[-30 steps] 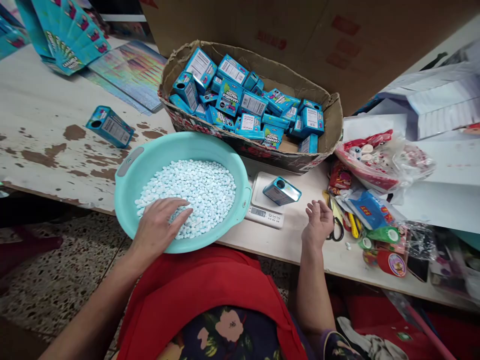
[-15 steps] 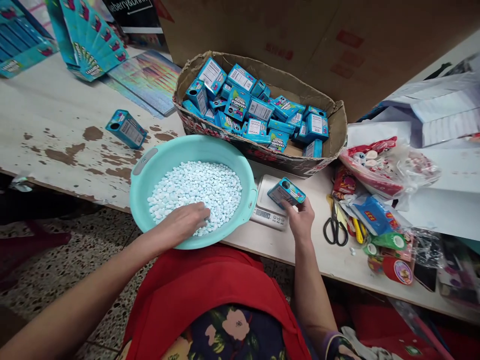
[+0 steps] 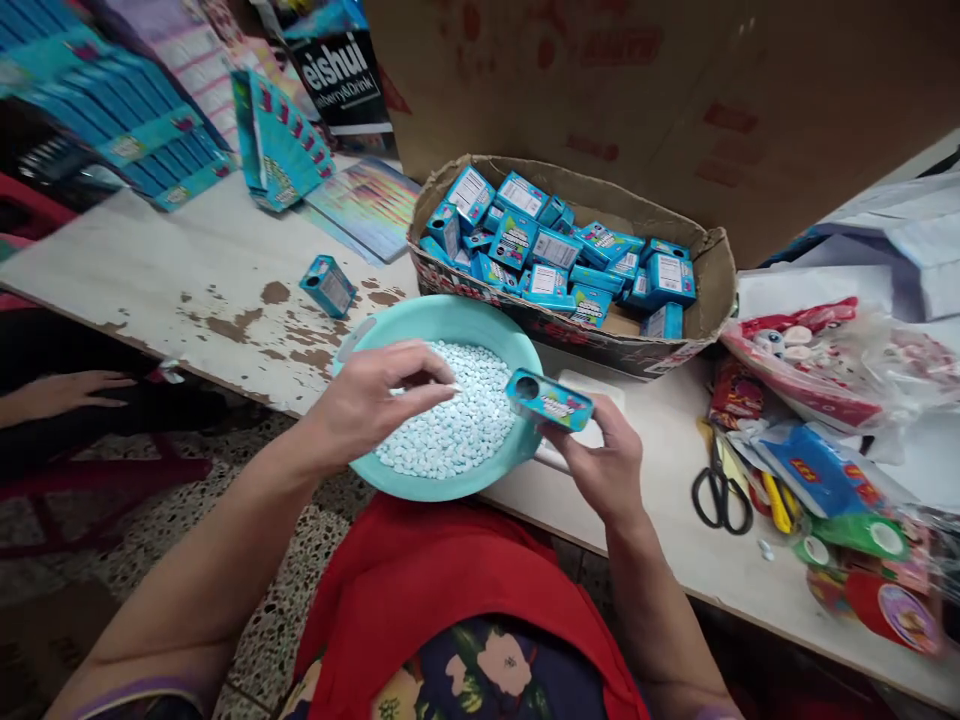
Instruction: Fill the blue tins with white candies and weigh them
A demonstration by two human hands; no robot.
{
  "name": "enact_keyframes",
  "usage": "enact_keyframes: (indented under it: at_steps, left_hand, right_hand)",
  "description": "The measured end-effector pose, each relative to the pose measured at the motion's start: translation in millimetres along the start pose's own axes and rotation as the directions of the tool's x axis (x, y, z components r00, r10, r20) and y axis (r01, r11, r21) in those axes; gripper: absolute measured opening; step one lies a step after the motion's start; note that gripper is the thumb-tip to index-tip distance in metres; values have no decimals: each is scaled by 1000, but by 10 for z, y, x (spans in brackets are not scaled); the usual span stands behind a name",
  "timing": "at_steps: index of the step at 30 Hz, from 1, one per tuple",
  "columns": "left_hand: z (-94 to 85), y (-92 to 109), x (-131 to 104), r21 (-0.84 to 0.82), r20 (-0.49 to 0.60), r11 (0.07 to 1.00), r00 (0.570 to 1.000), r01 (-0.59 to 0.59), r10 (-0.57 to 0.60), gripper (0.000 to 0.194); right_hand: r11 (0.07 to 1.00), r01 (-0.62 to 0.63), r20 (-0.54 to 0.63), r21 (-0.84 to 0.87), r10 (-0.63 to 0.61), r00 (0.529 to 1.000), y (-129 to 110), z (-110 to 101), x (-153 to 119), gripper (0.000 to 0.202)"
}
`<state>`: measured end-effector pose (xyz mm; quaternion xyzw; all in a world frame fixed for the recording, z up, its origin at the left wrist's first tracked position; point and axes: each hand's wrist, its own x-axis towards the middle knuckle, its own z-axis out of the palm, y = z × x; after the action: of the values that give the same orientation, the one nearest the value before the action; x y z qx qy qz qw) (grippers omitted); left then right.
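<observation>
My left hand (image 3: 382,400) is raised over the turquoise basin (image 3: 442,487), thumb and fingers pinched around what looks like a small white candy (image 3: 454,389). Pale candies (image 3: 450,440) heap in the basin below it. In my right hand (image 3: 604,460) is a small blue candy box (image 3: 550,399), tilted, with a dark round hole in its top facing up. It hovers just right of the basin's rim, over a white scale (image 3: 600,388) that is mostly hidden by the box and hand.
Behind the basin stands an open cardboard box (image 3: 536,325) of blue candy boxes. Another blue candy box (image 3: 328,287) lies at left on the worn table (image 3: 247,240). Scissors (image 3: 721,497), tape and plastic bags lie at right. Another person's hand (image 3: 67,393) shows at far left.
My left hand has risen out of the candies, pinching one. My right hand has brought the candy box left and turned its hole upward, close to the basin. The camera view has shifted left.
</observation>
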<state>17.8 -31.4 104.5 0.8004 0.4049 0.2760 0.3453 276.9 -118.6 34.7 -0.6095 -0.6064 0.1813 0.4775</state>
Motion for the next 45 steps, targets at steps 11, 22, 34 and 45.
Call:
enact_keyframes:
  at_steps: [11,22,34,45]
  left_hand:
    - [232,78,190,150,236,935,930,-322,283,15]
    - [252,-189,-122,92,-91,996,996,24,-16,18]
    - [676,-742,-613,600,128,793,991,-107,37,27]
    - [669,-775,-612,529,120,848,991,-12,-60,33]
  right_hand:
    - [998,40,150,42,-46,988,-121,324,-14,29]
    - [978,-160,-25,137,165,986,138,24,-31,25]
    - [897,-395,-275,196,437,856,1131,-144,-216,45]
    - [847,-422,-552,324,531,643,1305,-494,-516,55]
